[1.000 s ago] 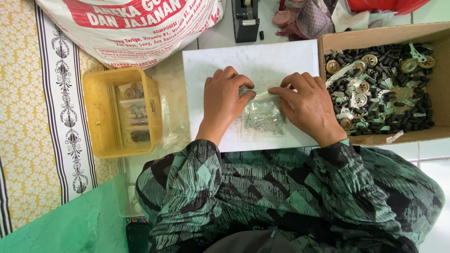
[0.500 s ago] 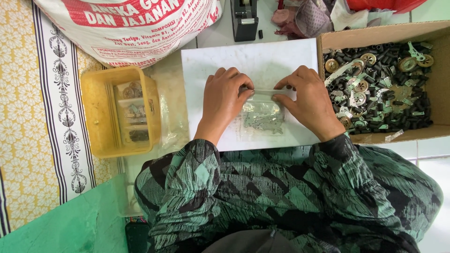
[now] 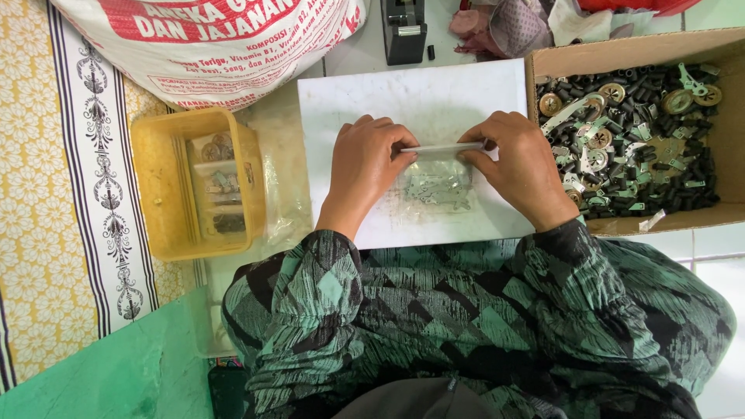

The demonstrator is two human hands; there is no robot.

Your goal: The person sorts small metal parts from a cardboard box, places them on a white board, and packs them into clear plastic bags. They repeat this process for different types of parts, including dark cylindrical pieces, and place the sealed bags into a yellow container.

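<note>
Sleeves (image 3: 466,310) in a green and black pattern are filling the near edge of the view, running up to both wrists. Beyond them, the left hand (image 3: 363,174) and the right hand (image 3: 521,167) are resting on a white board (image 3: 349,97), and between them they are pinching the folded top edge of a small clear plastic bag (image 3: 438,182). The fingertips of each hand are closing together on that edge, one hand at each end of it, thumbs tucked beneath. The bag is lying flat on the board just nearer than the pinched edge, and small metal parts (image 3: 434,192) are showing through it.

Left of the left hand, a yellow plastic tray (image 3: 151,186) is sitting on the floor, holding more filled clear bags. Right of the right hand, just beside the board, a cardboard box (image 3: 543,58) is holding a heap of black and metal parts (image 3: 636,140), among them round brass-coloured pieces.

Farther off, past the pinched edge and the board, a black tape dispenser (image 3: 405,29) is standing on the tiles. To its left a large white and red printed sack (image 3: 209,46) is lying over a yellow patterned mat (image 3: 46,194), and crumpled cloth (image 3: 512,23) is sitting to its right.
</note>
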